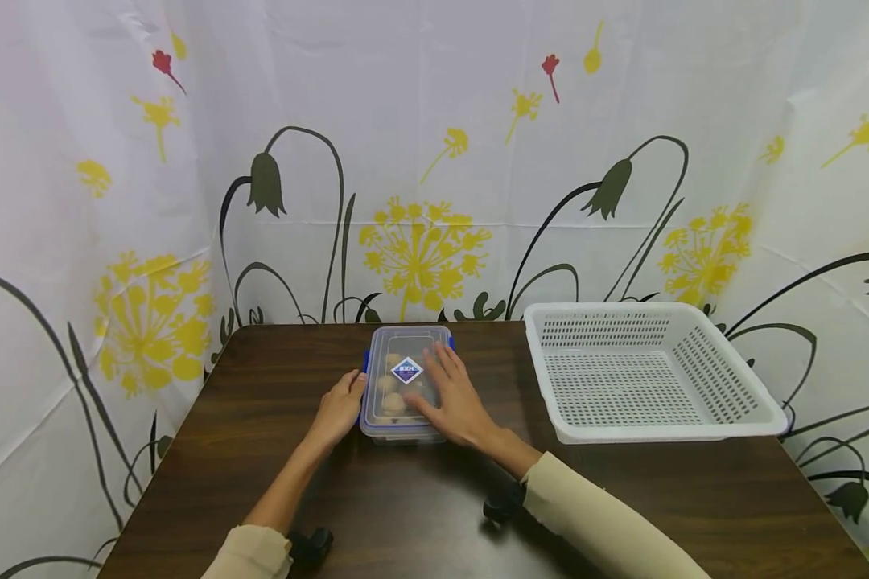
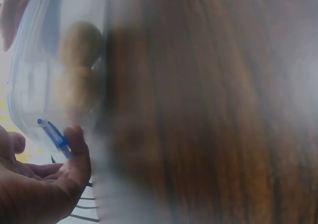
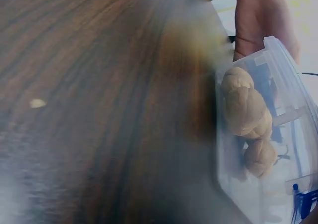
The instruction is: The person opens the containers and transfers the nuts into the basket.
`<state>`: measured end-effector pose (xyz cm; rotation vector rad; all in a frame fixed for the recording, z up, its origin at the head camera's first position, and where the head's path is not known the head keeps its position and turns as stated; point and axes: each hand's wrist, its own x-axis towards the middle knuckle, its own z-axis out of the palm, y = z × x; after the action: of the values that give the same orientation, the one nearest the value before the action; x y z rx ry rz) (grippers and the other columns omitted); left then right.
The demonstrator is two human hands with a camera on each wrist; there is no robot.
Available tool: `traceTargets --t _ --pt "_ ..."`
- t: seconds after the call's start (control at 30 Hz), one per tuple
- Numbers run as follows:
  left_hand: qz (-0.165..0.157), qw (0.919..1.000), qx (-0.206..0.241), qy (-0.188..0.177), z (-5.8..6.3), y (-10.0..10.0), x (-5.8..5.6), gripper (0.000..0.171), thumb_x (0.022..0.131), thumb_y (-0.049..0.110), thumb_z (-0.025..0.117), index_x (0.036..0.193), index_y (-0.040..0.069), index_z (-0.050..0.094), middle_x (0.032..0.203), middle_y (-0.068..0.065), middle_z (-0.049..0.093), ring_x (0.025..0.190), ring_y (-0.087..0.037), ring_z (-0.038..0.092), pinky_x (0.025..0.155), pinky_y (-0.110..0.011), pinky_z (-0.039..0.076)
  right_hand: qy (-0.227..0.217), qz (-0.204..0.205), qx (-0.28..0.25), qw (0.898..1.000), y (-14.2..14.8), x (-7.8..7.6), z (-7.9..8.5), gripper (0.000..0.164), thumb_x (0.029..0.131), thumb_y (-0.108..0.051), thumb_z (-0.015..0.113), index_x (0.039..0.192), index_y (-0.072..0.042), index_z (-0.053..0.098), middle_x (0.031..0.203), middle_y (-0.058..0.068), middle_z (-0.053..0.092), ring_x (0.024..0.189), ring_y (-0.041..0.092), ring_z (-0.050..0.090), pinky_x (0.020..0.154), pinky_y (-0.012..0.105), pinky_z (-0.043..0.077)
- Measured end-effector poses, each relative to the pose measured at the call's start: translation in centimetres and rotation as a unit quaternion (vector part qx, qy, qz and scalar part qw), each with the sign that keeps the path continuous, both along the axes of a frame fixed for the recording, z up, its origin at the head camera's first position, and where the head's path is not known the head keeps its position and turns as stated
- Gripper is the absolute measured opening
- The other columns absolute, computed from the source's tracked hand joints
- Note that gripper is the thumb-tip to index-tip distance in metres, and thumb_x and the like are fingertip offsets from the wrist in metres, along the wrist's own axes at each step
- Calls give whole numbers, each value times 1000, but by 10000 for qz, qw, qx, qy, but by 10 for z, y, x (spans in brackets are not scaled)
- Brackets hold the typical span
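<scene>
A clear plastic food container (image 1: pixel 405 342) with a blue-edged lid and a diamond-shaped label lies at the far middle of the table. Several round, tan-brown pieces (image 3: pixel 246 110) sit inside it. My left hand (image 1: pixel 339 408) grips the container's left side, its fingers about a blue side latch (image 2: pixel 53 138) that sticks out from the wall. Across the lid's right part rests my right hand (image 1: pixel 452 398), fingers spread, with the thumb towards the label. In the right wrist view another blue latch (image 3: pixel 304 203) shows at the lower right.
A white perforated plastic basket (image 1: pixel 626 433) stands on the right of the dark wooden table (image 1: pixel 282 354). Behind the table hangs a white curtain (image 1: pixel 420 80) with a flower print. A black wrist device (image 1: pixel 503 504) is strapped at the right sleeve.
</scene>
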<state>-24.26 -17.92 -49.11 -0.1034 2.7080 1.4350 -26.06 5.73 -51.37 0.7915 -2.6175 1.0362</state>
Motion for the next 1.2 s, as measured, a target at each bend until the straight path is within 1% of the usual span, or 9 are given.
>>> traceTargets --t 0.1,0.2,0.4,0.5,0.6,0.77,0.83,0.97,1.2 --pt "-24 9998 -161 87 2 1 0 64 117 36 32 162 -9 29 160 -34 41 150 -51 36 125 -62 28 -239 -324 -366 9985 3 3 -3 88 101 -46 65 167 -2 28 175 19 19 161 42 19 128 60 23" --pt "-34 9990 -252 359 5 2 1 66 116 37 33 162 -10 27 160 -36 40 148 -53 39 124 -63 29 -566 -604 -746 9938 6 7 -3 90 101 -47 64 168 -2 23 176 17 19 160 42 23 128 59 24" --pt "-317 9924 -668 984 14 10 0 73 114 44 40 166 -2 22 170 -30 23 157 -52 21 126 -66 20 -1371 -980 -1750 9700 12 11 -2 88 103 -43 65 168 -1 23 167 21 38 151 37 44 123 53 36" --pt "-691 9800 -1187 1442 16 16 0 76 112 45 46 165 -5 25 171 -29 22 157 -51 20 126 -67 21 -1707 -1153 -2162 9544 12 12 -4 86 105 -45 64 166 1 25 160 22 49 143 38 53 118 53 43" --pt "-1100 9592 -1811 1870 15 23 0 80 109 46 52 163 -8 29 170 -30 25 158 -49 21 127 -65 20 -1931 -1305 -2408 9422 12 12 -6 84 105 -46 62 165 3 29 155 22 55 137 39 58 116 53 46" --pt "-1593 9212 -2788 2199 11 35 -1 85 106 51 57 162 -8 32 169 -30 27 159 -47 23 129 -61 17 -1935 -1495 -2408 9393 10 13 -8 79 105 -45 62 160 6 38 143 24 64 127 38 65 108 52 53" --pt "-1713 9111 -3058 2170 9 39 -1 87 105 55 56 163 -6 31 171 -29 25 159 -47 21 130 -61 15 -1881 -1507 -2363 9413 9 13 -9 76 106 -43 62 159 7 40 138 24 66 123 37 67 105 52 55" --pt "-1852 8986 -3330 2176 7 44 0 91 104 61 53 163 -5 33 171 -28 24 160 -47 19 129 -61 15 -1712 -1492 -2316 9459 6 12 -11 71 107 -39 62 157 8 43 129 22 67 114 34 69 97 49 59" --pt "-1873 8933 -3377 2302 1 44 0 96 103 73 42 163 -2 36 171 -27 25 160 -46 19 129 -62 16 -1408 -1536 -2227 9524 5 12 -11 58 109 -34 58 153 4 52 115 21 70 98 29 70 87 47 60"
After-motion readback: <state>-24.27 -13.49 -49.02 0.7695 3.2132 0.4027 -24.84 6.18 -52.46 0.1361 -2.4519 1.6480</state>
